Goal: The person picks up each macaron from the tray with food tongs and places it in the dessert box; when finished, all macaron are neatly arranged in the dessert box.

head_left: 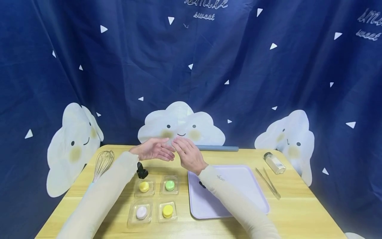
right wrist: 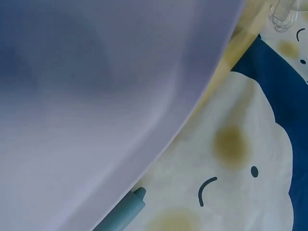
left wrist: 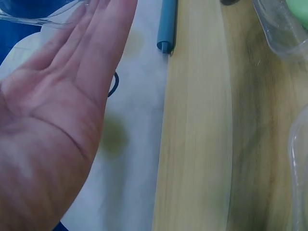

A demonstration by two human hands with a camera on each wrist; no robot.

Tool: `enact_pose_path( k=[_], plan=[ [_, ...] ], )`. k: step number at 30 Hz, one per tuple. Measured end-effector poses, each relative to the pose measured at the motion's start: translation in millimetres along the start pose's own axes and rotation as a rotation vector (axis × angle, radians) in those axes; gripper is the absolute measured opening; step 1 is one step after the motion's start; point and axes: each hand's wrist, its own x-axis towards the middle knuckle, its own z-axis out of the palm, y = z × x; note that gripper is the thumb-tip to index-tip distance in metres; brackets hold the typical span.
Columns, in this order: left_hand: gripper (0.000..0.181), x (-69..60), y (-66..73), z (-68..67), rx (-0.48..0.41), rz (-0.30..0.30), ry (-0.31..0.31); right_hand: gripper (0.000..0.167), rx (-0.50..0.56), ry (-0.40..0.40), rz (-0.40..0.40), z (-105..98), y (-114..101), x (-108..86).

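Above the back edge of the table my left hand [head_left: 155, 150] is held out with fingers straight; its palm fills the left of the left wrist view. A clear plastic container [left wrist: 48, 20], only partly visible, is by its fingertips. My right hand [head_left: 189, 154] faces it with bent fingers, pinching the container, which shows faintly between the hands in the head view. Nearer me, several clear trays hold macarons: a golden one [head_left: 144, 187], a green one [head_left: 169, 185], a pale lilac one [head_left: 141, 212] and a yellow one [head_left: 167, 211]. The right wrist view does not show the right hand.
A lilac tray [head_left: 229, 189] lies under the right forearm. Behind it is a blue-grey rolling pin [head_left: 219, 148]. Tongs [head_left: 268, 182] and a glass shaker [head_left: 274, 162] lie at the right. A whisk [head_left: 103, 162] lies at the left, partly behind the left sleeve.
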Motion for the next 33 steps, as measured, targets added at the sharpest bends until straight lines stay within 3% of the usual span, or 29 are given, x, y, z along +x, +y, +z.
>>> enact_pose_path(
  k=[5,11,16,20,24,27,30,33],
  plan=[
    [0.063,-1.7,-2.1,0.4,-0.01,0.029,-0.062,0.053,-0.086,0.015,-0.033,1.1,-0.3,-4.8],
    [0.056,-2.7,-7.5,1.2,-0.016,0.056,-0.055,0.055,-0.13,-0.01,-0.038,0.2,-1.3,-8.7],
    [0.048,-3.1,-12.8,1.0,-0.006,0.097,-0.014,0.061,-0.074,-0.084,0.004,-6.1,-5.9,-6.0],
    [0.048,-7.2,-13.7,-0.5,0.065,0.145,0.06,0.081,0.056,-0.147,0.071,-13.3,-12.2,0.5],
    [0.054,-13.1,-13.8,0.5,0.261,0.176,0.187,0.097,0.303,-0.235,0.258,-21.9,-17.2,8.8],
    [0.057,-16.4,-16.5,6.0,0.429,0.196,0.312,0.1,0.542,-0.324,0.504,-28.7,-16.5,12.9],
    [0.055,-20.3,-20.9,16.1,0.562,0.206,0.412,0.096,0.743,-0.413,0.741,-34.7,-11.8,13.7],
    [0.054,-26.9,-26.5,28.2,0.665,0.225,0.454,0.089,0.877,-0.504,0.877,-40.0,-8.4,9.2]
  ],
)
